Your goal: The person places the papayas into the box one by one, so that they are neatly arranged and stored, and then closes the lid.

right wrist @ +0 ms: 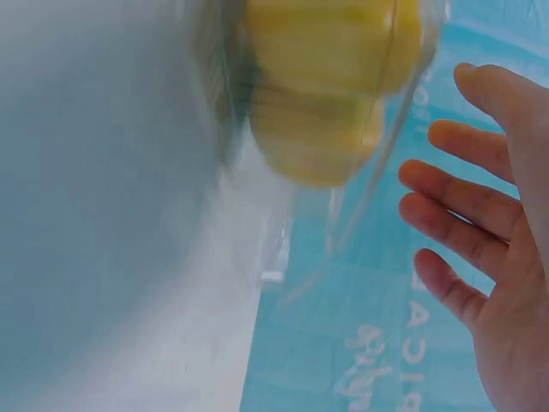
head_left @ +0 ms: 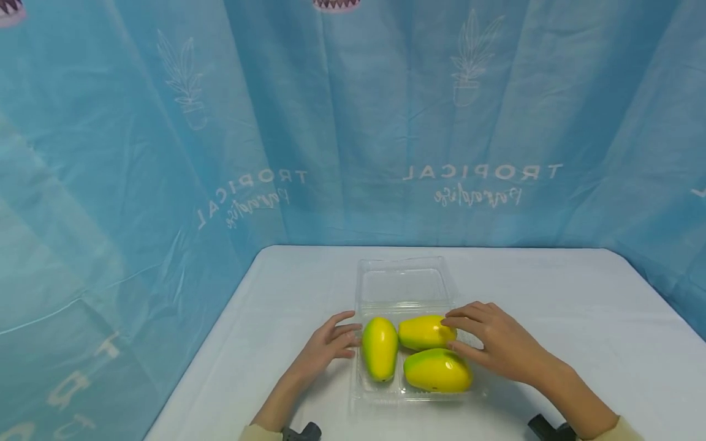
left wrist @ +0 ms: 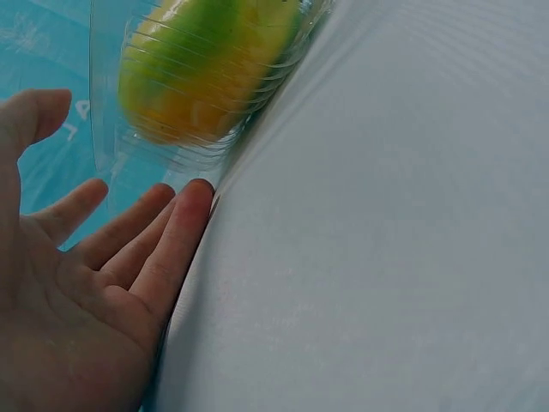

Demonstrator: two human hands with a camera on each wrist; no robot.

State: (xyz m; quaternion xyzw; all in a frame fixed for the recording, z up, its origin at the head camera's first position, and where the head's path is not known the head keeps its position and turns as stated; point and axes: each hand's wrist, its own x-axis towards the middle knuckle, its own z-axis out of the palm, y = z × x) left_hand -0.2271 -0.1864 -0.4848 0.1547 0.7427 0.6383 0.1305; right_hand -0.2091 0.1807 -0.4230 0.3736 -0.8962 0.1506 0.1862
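Note:
An unlidded clear plastic clamshell box point(head_left: 380, 395) lies on the table, its hinged lid point(head_left: 405, 285) folded back to the far side. Three glossy yellow-green fruits, papaya-like in shape, sit in it: one upright papaya point(head_left: 380, 349) on the left, a far papaya point(head_left: 426, 332) and a near papaya point(head_left: 438, 370) lying sideways on the right. At the box's left side is my left hand point(head_left: 326, 346), fingers spread, holding nothing. My right hand point(head_left: 496, 343) hovers at the right edge, its fingertips overlapping the far papaya in the head view; the right wrist view shows its palm bare.
A white cloth covers the table point(head_left: 298, 282). Blue curtains point(head_left: 353, 135) with white printing hang behind and along both sides. Each wrist carries a dark camera mount, such as the left mount point(head_left: 303, 432).

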